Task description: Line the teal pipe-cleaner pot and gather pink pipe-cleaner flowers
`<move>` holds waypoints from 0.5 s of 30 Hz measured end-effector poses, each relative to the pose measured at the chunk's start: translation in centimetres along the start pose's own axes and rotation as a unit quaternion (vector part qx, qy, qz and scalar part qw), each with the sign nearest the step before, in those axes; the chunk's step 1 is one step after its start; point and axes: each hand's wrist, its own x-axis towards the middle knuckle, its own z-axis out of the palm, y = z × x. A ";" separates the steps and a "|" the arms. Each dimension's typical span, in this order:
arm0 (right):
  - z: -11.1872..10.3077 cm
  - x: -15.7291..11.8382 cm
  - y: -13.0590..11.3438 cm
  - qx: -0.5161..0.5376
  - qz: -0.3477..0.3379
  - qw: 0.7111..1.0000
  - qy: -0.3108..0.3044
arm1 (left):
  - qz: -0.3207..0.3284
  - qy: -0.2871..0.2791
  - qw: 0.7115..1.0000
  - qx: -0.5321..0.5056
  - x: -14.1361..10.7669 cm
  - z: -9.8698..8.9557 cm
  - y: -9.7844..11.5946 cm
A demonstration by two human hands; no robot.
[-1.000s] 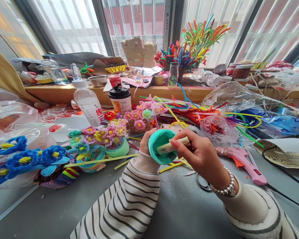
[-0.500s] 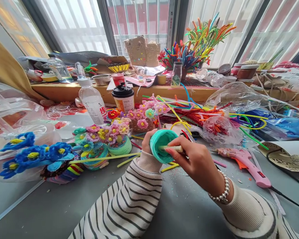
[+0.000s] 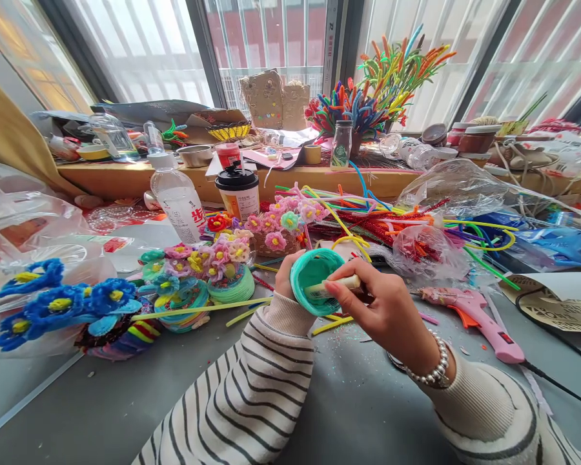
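Note:
My left hand (image 3: 285,276) is wrapped round a small turquoise cup (image 3: 297,292), tilted so its open mouth faces me; most of the fingers are hidden behind it. Between thumb and fingers, my right hand (image 3: 375,303) pinches a short pale stick-like tool (image 3: 348,283), whose far end reaches inside the cup near its inner wall. What that end looks like is unclear. Left of the cup stand small pots with fuzzy pipe-cleaner flowers, among them a pale green pot (image 3: 232,287) and a striped pot with blue flowers (image 3: 113,297).
A pink glue gun (image 3: 469,307) lies at the right, its cord trailing off. Behind the hands are a heap of pipe cleaners (image 3: 368,223), a lidded coffee cup (image 3: 238,194) and a plastic bottle (image 3: 177,200). A cluttered wooden ledge (image 3: 290,177) runs below the window.
The tool in my right hand has shifted within the cup and now lies at a different slant. My left hand still holds the cup in nearly the same place.

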 end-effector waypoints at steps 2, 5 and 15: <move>-0.1 0.0 -0.1 0.014 0.020 0.999 0.040 | -0.003 0.008 1.000 -0.008 0.2 0.0 -0.2; -0.2 -0.1 -0.2 0.004 0.019 0.993 0.117 | -0.010 -0.013 1.000 -0.026 0.4 0.1 -0.3; 0.8 -0.4 0.9 -0.190 -0.194 0.951 0.149 | -0.065 -0.030 0.997 0.026 -0.1 0.9 -0.4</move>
